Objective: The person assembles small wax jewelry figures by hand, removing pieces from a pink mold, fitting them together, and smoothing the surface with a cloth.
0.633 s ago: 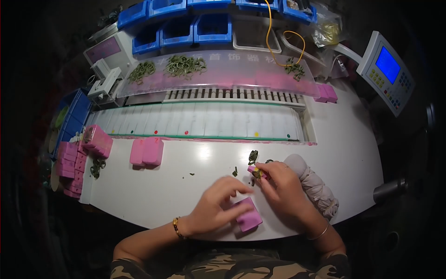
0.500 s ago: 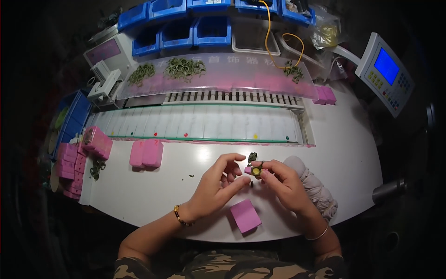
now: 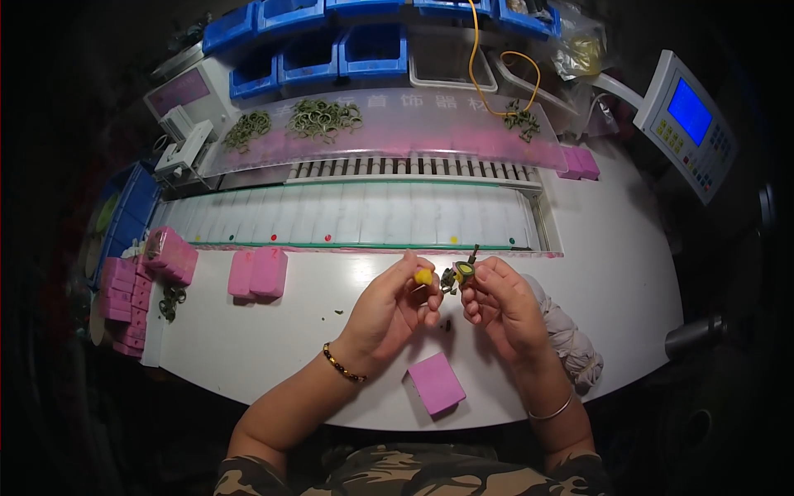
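My left hand (image 3: 389, 306) is closed in a pinch, holding a small yellow piece (image 3: 423, 276) between thumb and fingers. Close beside it, my right hand (image 3: 506, 302) grips a dark green ring-like piece (image 3: 466, 269) with a yellow middle. Between the two hands a small bunch of dark green pieces (image 3: 448, 282) shows, partly hidden by fingers. A pink block (image 3: 438, 384) lies on the white table (image 3: 331, 364) below my hands.
Two pink blocks (image 3: 258, 274) lie to the left, near stacked pink blocks (image 3: 124, 299) and green rings (image 3: 171, 302). Green ring piles (image 3: 322, 120) rest on a clear sheet behind a white-slatted tray (image 3: 364, 212). At right are a grey cloth bundle (image 3: 566, 339) and a control panel (image 3: 686, 124).
Both hands have shifted slightly away from me. The left fingers have closed on a yellow piece. The right hand has raised and turned the green ring-like piece; the pink bit beside it no longer shows clearly.
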A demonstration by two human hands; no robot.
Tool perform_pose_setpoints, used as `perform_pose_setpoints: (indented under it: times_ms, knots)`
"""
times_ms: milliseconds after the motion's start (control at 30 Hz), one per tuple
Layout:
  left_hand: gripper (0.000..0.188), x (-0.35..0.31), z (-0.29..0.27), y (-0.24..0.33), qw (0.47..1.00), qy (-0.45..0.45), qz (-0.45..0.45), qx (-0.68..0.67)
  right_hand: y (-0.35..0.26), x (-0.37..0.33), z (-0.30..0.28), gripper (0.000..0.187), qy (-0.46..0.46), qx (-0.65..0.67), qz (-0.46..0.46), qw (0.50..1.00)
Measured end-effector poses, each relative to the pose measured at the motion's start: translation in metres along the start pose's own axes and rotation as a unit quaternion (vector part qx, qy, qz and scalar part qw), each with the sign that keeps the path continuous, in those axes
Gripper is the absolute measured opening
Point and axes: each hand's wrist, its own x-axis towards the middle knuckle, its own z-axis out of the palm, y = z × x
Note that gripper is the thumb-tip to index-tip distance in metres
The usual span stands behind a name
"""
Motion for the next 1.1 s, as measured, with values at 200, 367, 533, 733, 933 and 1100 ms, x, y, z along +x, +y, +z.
perform_pose_setpoints:
  times_ms: [200,367,533,733,933,1100]
  knots:
    - [0.032,-0.008,0.014,-0.004,0.962,-0.049,-0.008,0.27,0.005,-0.002,-0.003,0.016,-0.001,-0.068,0.03,0.997]
    - [0.028,-0.008,0.011,-0.02,0.933,-0.053,0.143,0.327,0.02,-0.001,0.005,0.015,0.003,-0.046,-0.04,0.998]
    - [0.027,-0.011,0.016,-0.03,0.936,-0.025,0.187,0.296,0.023,-0.005,0.018,0.012,0.017,-0.08,-0.139,0.987]
    - [0.027,-0.012,0.019,-0.036,0.962,-0.015,0.178,0.208,0.031,-0.005,0.019,0.016,0.014,-0.157,-0.256,0.954]
    - [0.025,-0.007,0.014,-0.012,0.989,0.055,0.099,0.091,0.029,-0.007,0.015,0.018,0.013,-0.324,-0.411,0.852]
    - [0.026,-0.009,0.001,-0.008,0.964,0.028,0.109,0.243,0.008,-0.003,0.007,0.021,0.005,-0.004,-0.082,0.997]
